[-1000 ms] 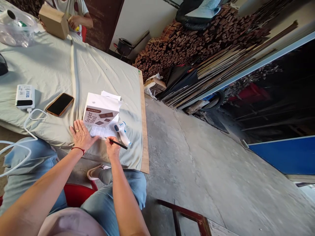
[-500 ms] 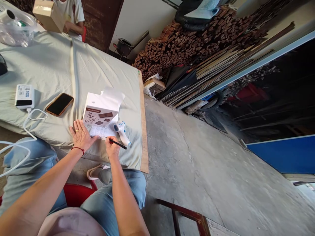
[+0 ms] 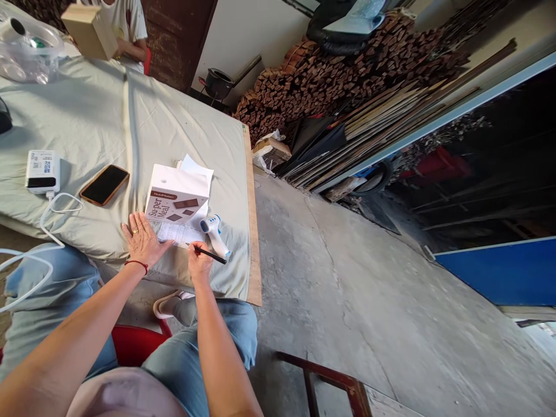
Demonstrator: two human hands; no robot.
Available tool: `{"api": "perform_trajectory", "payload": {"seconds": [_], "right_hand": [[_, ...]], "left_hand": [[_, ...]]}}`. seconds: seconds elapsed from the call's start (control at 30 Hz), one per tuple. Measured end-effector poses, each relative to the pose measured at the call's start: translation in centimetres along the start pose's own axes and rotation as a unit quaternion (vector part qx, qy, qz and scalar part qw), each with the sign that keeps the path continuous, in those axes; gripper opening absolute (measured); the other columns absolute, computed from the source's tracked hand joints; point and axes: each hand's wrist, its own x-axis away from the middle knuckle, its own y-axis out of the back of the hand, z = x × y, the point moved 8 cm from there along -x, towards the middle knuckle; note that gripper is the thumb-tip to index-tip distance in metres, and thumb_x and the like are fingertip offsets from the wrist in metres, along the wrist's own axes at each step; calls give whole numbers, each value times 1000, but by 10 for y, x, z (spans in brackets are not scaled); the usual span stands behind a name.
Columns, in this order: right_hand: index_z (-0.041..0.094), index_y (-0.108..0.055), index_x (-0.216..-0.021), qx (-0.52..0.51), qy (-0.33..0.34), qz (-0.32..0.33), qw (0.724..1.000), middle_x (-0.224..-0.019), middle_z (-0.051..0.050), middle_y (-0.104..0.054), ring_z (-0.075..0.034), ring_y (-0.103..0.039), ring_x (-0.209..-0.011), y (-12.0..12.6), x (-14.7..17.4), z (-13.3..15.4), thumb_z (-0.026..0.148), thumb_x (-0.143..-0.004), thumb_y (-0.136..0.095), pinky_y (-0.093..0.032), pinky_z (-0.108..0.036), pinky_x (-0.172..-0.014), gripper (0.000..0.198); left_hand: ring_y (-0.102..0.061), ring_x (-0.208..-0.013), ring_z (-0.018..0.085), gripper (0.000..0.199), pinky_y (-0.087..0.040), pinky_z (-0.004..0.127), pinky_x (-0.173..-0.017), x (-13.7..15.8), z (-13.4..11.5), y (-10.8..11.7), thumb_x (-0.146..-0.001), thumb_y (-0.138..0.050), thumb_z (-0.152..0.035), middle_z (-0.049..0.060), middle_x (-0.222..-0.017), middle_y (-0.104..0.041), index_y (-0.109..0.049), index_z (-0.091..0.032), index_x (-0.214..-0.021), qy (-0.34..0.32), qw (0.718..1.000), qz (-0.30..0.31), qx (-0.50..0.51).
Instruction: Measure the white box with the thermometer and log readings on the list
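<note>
A black pen is pinched in my right hand, its tip by the right part of a sheet of paper covered in writing. My left hand lies flat with fingers spread, its thumb at the paper's lower edge. Just beyond the sheet stands a white and brown box printed "Super Meal", hiding part of the paper. More white paper sticks out behind the box. To the right of the box, close to my right hand, lies a white and blue infrared thermometer.
On the cloth-covered table lie a phone and a white power bank with a cable. A clear plastic tub stands far left. Across the table a person holds a cardboard box. A wooden stool stands lower right.
My right hand and the pen have shifted slightly right. The loose paper behind the box has settled lower. Across the table, the person's cardboard box has tilted a little.
</note>
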Motion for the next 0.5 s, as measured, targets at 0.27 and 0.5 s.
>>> {"api": "perform_trajectory", "payload": {"seconds": [0.27, 0.5], "right_hand": [[20, -57, -79, 4, 10, -12, 1000, -70, -2, -61, -16, -55, -65, 0, 3, 3, 40, -87, -51, -49, -30, -67, 23], [19, -62, -100, 129, 84, -52, 987, -99, -11, -65, -25, -57, -97, 23, -9, 33, 30, -93, -40, -44, -44, -92, 25]], "left_hand": [[-12, -149, 43, 112, -6, 63, -118, 3, -1, 1, -74, -62, -59, 35, -157, -19, -17, 11, -150, 2, 1000, -9, 5], [-18, -150, 34, 100, -18, 49, -122, -36, 26, 14, -74, -59, -36, 26, -159, -24, -12, 3, -153, -5, 994, 16, 106]]}}
